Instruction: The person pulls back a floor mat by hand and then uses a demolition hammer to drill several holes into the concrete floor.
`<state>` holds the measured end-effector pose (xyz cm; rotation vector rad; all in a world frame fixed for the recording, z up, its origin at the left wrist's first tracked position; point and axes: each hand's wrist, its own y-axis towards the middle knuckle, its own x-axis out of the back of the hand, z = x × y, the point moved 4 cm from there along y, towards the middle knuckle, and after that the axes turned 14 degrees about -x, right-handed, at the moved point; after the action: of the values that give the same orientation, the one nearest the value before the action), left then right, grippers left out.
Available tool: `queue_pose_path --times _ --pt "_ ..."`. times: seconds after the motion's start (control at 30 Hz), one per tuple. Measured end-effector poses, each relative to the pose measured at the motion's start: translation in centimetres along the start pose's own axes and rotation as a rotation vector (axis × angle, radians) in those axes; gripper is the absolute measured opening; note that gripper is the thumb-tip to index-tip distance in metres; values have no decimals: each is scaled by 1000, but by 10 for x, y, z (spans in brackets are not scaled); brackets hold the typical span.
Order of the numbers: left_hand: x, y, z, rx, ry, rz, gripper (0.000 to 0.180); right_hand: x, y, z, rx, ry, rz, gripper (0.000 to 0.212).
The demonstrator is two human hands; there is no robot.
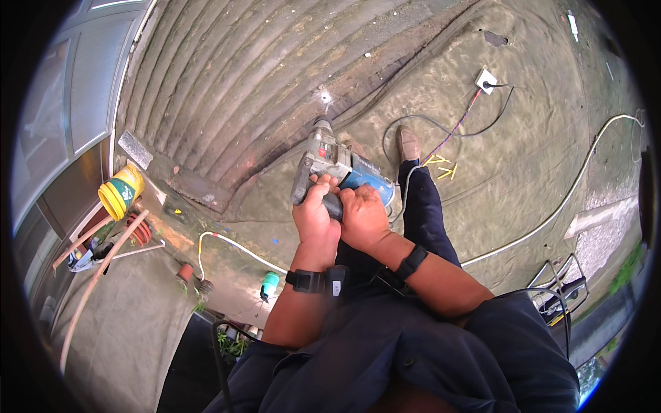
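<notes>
A rotary hammer drill [335,160], with a grey front housing and a blue motor body, is gripped in both my hands. My left hand [317,212] closes round the rear of the tool, near its dark grip. Beside it, my right hand [365,217] is curled on the black handle by the blue body. The chuck points away from me at the lowest ridge of a corrugated brown surface [248,76]. A pale, dusty spot [325,97] shows just beyond the bit; whether the tip touches the surface I cannot tell.
Several yellow wall plugs [441,165] lie beside my shoe [408,144]. A white socket box [486,81] has a dark cable plugged in. A white hose [544,224] crosses the ground cloth at right. A yellow bucket [120,191] and a green bottle-like object [269,284] are at left.
</notes>
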<state>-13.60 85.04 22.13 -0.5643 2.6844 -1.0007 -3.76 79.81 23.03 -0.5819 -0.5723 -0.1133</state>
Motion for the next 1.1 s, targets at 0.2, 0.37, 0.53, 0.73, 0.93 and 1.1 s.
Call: queue_pose_path --times 0.2,0.37,0.53,0.73,0.93,1.1 --pt "-6 -1 11 -17 7 25 25 6 0 -9 -39 -10 0 32" --pt "-16 -4 13 -2 11 44 25 14 1 -14 -40 -10 -11 32" --pt "-26 -9 16 30 15 59 26 27 3 -20 -56 10 -16 31" --pt "-49 -15 23 36 40 110 27 49 6 -31 -88 12 -18 32" --pt "-93 -33 32 74 77 117 23 81 12 -51 -109 2 -76 32" --pt "-138 -34 61 95 101 160 27 106 25 -82 -181 -48 -162 30"
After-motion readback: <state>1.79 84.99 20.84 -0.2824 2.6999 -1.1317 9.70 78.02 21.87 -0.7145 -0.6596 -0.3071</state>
